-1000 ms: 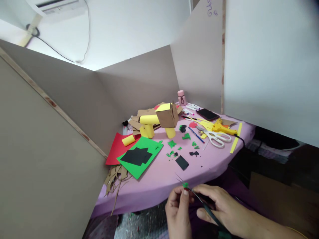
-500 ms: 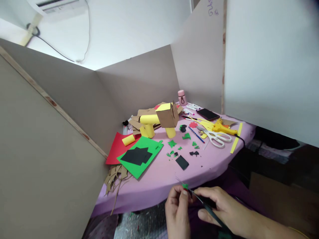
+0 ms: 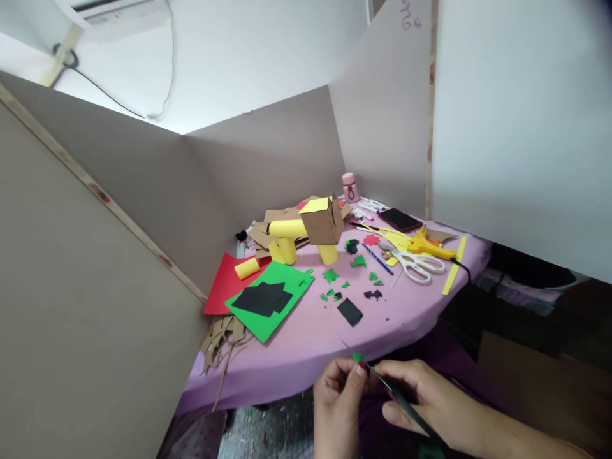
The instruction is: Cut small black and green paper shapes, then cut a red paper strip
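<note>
My left hand (image 3: 337, 398) pinches a small green paper piece (image 3: 358, 357) between thumb and fingers, low in the head view, just off the table's near edge. A red spot shows at the thumb tip. In my right hand (image 3: 425, 395) is a slim dark tool (image 3: 406, 408), its thin pointed metal end passing by the green paper. Whether it is scissors or tweezers I cannot tell. On the pink tablecloth ahead lie a black rectangle (image 3: 350, 312) and green scraps (image 3: 329, 275).
A yellow paper-tube figure with a cardboard box head (image 3: 321, 224) stands mid-table. Green sheet (image 3: 268, 328) and red sheet (image 3: 217, 290) lie left. White scissors (image 3: 423, 264), a yellow glue gun (image 3: 428, 245), a phone (image 3: 400, 219) and a pink bottle (image 3: 350, 188) are right and behind.
The tool's two tips, visibly apart before, now look like a single line. The green piece and both hands have shifted very slightly; the table things stay put.
</note>
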The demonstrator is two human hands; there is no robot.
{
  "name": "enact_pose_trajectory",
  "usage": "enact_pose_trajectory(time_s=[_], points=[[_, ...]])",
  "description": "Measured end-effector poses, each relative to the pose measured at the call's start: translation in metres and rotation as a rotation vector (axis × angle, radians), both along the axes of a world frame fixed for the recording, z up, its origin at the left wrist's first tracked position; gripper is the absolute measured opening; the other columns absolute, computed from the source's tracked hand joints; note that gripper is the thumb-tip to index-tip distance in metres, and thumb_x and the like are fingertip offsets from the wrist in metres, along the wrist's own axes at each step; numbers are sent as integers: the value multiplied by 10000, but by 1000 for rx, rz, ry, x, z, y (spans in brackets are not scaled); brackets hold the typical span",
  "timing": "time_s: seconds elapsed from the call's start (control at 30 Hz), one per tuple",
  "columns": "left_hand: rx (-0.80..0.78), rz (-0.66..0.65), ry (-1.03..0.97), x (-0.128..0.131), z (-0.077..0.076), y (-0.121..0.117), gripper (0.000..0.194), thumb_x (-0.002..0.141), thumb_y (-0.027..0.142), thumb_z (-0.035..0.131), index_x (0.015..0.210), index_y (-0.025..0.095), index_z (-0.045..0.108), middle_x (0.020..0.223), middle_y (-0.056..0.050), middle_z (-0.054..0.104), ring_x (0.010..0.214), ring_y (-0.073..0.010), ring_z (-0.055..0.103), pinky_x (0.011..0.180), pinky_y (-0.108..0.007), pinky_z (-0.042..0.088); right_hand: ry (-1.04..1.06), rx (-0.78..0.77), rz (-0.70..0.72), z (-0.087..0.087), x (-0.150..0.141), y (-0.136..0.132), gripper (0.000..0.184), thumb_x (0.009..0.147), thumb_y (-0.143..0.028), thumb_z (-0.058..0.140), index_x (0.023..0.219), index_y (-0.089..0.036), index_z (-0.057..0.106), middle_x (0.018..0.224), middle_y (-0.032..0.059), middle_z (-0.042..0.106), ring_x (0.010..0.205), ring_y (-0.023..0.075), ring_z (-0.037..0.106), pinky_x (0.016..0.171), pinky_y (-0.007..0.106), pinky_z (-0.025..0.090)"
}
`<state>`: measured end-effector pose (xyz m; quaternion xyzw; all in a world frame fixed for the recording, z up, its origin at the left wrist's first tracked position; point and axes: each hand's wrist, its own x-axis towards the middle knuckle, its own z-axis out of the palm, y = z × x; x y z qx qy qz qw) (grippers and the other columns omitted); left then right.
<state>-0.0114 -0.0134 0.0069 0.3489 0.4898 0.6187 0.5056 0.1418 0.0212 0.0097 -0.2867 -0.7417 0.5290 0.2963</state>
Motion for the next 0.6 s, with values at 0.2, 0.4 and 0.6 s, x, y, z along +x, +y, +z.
enact_pose_trajectory(time_s=[0.2, 0.4, 0.6], points=[[-31, -164, -29, -8, 12, 2, 170, 674, 233, 731, 606, 144, 603, 543, -5, 648, 550, -120, 547, 571, -219, 397, 1, -30, 72, 3, 5, 3, 144, 764, -248, 617, 885, -171, 627, 713, -44, 493, 658, 129, 406, 628, 203, 378], [-11, -114, -86, -2, 15, 1, 177, 671, 229, 738, 592, 142, 605, 520, 24, 611, 523, -91, 515, 544, -194, 374, 49, -33, 73, -3, 2, 1, 260, 826, -424, 555, 854, -167, 582, 694, -37, 394, 643, 135, 336, 590, 218, 333], [-33, -37, -101, -1, 3, 2, 212, 665, 302, 753, 620, 144, 618, 542, 26, 590, 534, -94, 497, 548, -204, 374, 77, -55, 61, -2, 1, 0, 309, 834, -474, 536, 860, -169, 574, 728, -21, 439, 660, 145, 369, 621, 230, 347]])
